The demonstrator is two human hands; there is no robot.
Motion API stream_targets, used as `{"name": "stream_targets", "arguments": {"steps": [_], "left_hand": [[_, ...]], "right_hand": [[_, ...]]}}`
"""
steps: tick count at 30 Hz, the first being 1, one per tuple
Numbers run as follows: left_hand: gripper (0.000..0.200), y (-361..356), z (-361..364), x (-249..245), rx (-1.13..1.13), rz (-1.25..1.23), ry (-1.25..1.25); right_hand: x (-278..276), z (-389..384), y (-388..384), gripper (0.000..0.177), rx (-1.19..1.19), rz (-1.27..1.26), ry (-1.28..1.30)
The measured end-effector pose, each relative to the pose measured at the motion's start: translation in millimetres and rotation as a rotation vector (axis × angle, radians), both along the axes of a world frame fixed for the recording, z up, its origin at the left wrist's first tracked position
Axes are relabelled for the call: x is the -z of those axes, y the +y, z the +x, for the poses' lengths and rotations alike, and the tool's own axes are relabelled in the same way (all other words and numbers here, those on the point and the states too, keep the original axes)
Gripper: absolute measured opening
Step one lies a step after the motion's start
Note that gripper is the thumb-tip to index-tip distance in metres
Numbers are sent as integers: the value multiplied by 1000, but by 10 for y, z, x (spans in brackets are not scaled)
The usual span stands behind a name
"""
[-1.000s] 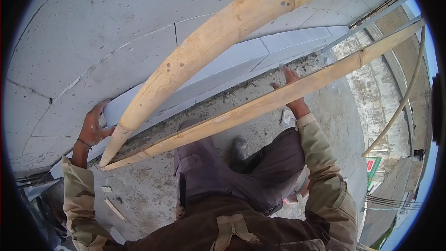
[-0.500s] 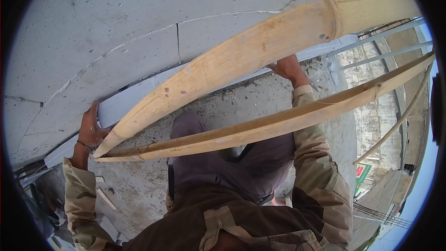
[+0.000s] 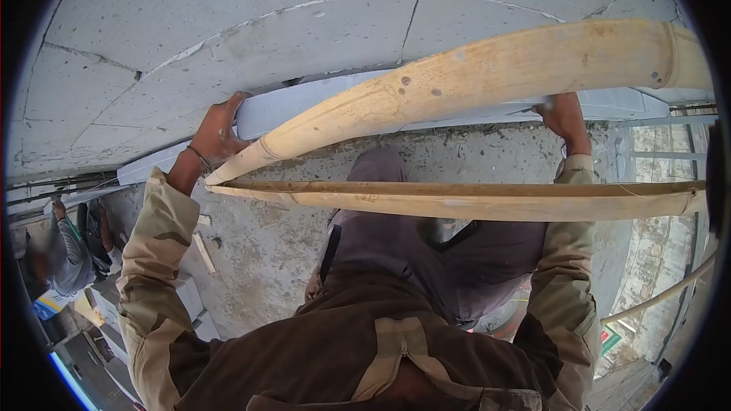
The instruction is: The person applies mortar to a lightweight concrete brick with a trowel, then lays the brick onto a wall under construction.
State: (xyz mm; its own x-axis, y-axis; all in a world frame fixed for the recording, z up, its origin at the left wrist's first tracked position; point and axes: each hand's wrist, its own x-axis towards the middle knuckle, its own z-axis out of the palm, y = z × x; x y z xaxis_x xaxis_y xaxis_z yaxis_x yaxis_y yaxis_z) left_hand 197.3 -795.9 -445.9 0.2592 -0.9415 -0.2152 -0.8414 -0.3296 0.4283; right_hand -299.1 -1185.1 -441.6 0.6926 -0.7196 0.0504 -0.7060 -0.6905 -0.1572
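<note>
Grey wall (image 3: 320, 38) behind bamboo (image 3: 518, 68); left hand (image 3: 217, 133) grips pale block (image 3: 293, 103), right hand (image 3: 565, 118) grip unclear.

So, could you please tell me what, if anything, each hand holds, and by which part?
The left hand grips a pale block by its left end. The right hand is farther right, partly behind the bamboo; its hold cannot be told.

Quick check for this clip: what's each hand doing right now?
Left hand: closed around the end of a pale block.
Right hand: farther along the row, fingers partly behind the bamboo; grip can't be told.
</note>
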Motion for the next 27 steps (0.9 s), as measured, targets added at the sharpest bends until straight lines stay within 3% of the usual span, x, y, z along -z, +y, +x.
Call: {"name": "stream_targets", "arguments": {"steps": [10,13,15,16,17,19,21,24,27], "left_hand": [[97,27,50,60,-27,96,-60],[103,88,119,-46,17,219,-228],[106,182,221,-408,186,320,-396],[79,292,177,-639,153,60,-378],[79,446,149,-807,133,62,-387],[44,821,64,-1023,-75,-41,-398],[28,1219,-124,-833,-312,111,-280],[36,1629,-73,-1,-519,-132,-25],[37,1432,57,610,-654,-308,336]], "right_hand": [[91,-74,-95,85,-4,-35,25],[-4,-47,-6,86,3,-62,128],[52,-142,43,87,6,-84,159],[65,-164,31,87,8,-112,189],[67,-173,33,87,-11,-117,177],[63,-217,56,85,-5,-10,185],[40,-293,83,83,-11,-24,175],[26,-310,52,81,6,-33,181],[-27,-170,178,81,35,-46,202]]}}
